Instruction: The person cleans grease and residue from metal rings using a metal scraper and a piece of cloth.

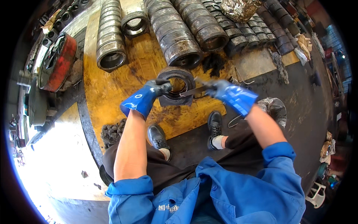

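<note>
A thick dark metal ring (188, 75) rests on the yellow-brown sheet in front of my feet, its round opening facing up toward me. My left hand (160, 88), in a blue and dark grey glove, is closed on the near left part of its rim. In my gloved right hand (217, 89), slightly smeared by motion, is a flat metal blade (192, 91), which looks like a file or scraper. The blade points left, its tip over the ring's lower right edge. The fingers of my right hand hide its handle.
Long rows of dark metal rings (175, 44) lie beyond, with a single ring (135, 24) among them. A red drum (59, 63) stands at left. Dark fibre clumps (112, 133) lie near my left leg; a silvery bucket-like container (276, 111) sits by my right knee.
</note>
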`<state>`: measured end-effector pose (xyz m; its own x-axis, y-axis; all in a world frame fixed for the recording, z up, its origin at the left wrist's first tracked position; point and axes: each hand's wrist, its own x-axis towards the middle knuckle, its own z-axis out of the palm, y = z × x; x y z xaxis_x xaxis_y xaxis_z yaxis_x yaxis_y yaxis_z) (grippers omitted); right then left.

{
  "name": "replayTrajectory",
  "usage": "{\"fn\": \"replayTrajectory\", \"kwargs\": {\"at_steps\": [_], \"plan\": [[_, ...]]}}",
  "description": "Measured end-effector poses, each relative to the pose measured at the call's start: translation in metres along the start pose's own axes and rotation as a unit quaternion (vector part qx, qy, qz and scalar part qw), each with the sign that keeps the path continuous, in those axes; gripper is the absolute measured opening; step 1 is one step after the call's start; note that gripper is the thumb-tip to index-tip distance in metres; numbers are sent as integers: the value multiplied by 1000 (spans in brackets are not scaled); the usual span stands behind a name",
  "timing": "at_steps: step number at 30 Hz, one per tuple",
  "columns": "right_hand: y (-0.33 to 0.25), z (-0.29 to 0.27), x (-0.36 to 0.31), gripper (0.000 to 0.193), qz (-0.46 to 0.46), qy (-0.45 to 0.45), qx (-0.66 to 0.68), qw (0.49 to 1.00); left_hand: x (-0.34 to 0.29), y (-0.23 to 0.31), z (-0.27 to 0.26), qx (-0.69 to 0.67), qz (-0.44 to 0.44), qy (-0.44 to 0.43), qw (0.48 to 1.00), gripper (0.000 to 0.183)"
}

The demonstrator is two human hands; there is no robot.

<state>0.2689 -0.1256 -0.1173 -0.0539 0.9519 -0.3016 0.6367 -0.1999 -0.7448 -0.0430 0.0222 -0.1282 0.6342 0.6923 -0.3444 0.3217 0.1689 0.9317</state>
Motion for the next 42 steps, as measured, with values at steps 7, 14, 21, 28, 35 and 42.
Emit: {"fn": "replayTrajectory", "kwargs": {"at_steps": [7, 14, 21, 28, 35, 42], "plan": [[62, -93, -35, 30, 172, 173, 284, 927, -6, -21, 27, -156, -227, 39, 960, 36], [173, 1, 29, 23, 329, 131, 508, 785, 54, -80, 56, -469, -215, 68, 854, 37], [212, 74, 71, 21, 330, 84, 606, 718, 109, -65, 100, -587, -239, 184, 751, 43], [214, 113, 103, 21, 323, 49, 713, 621, 106, -68, 111, -510, -254, 171, 803, 47], [211, 132, 111, 18, 281, 35, 780, 558, 77, -88, 132, -588, -229, 254, 733, 60], [199, 136, 107, 21, 190, -97, 768, 604, -28, -107, 171, -688, -81, 174, 700, 82]]}}
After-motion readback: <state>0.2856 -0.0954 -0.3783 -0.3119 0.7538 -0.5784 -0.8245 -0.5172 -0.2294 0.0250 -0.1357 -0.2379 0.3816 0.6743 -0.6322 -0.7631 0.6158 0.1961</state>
